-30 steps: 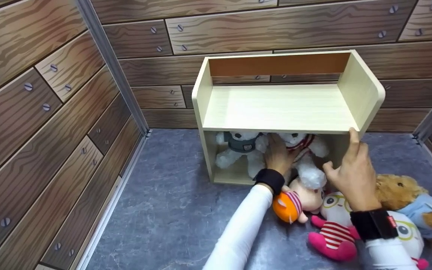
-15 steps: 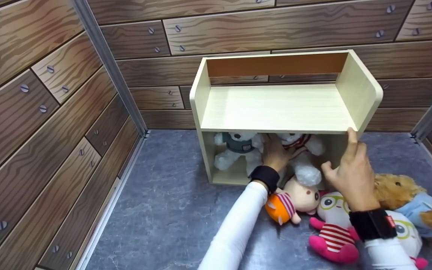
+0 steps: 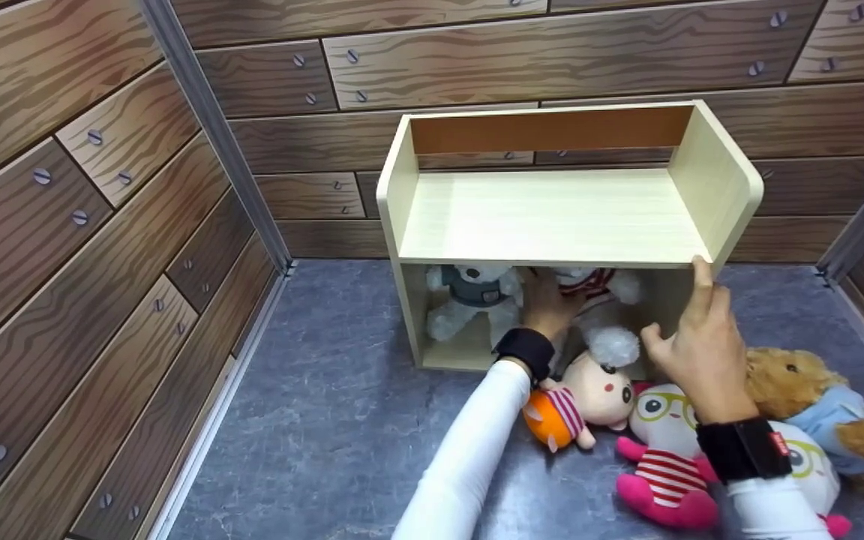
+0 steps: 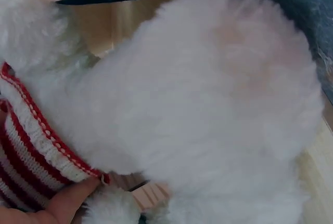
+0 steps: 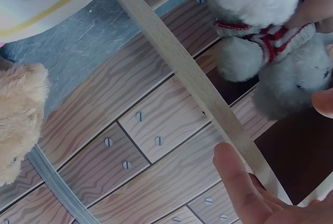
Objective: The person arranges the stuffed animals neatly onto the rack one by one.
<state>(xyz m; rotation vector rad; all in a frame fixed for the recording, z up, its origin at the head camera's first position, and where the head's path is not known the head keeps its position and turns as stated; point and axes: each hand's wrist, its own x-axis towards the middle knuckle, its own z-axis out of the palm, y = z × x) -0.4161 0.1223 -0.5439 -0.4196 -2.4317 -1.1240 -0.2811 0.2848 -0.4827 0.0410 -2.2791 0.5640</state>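
Note:
Inside the lower compartment of the pale wooden shelf (image 3: 537, 217), my left hand (image 3: 550, 306) holds a white plush bear (image 4: 208, 94) by its red-and-white striped sweater (image 4: 39, 146), the thumb pressing the knit. The shelf board hides most of the bear's head. Beside it on the left sits another white plush bear (image 3: 477, 292) in a grey-green top. My right hand (image 3: 706, 345) touches the shelf's right front corner with a straight index finger. In the right wrist view its fingers (image 5: 231, 169) lie along the side panel (image 5: 192, 89), and the thumb stands apart inside the opening.
A doll in orange (image 3: 550, 420) lies before the shelf, under the held bear's foot. Right of it are a pink-and-white striped doll (image 3: 668, 472), another doll with yellow-rimmed eyes (image 3: 807, 461) and a brown bear in blue (image 3: 792, 375). Wood-patterned walls (image 3: 274, 142) enclose the floor.
The white bear in the striped sweater has moved deeper into the compartment with my left hand, and its foot has risen slightly. The orange doll has shifted a little left. My right hand stays at the corner.

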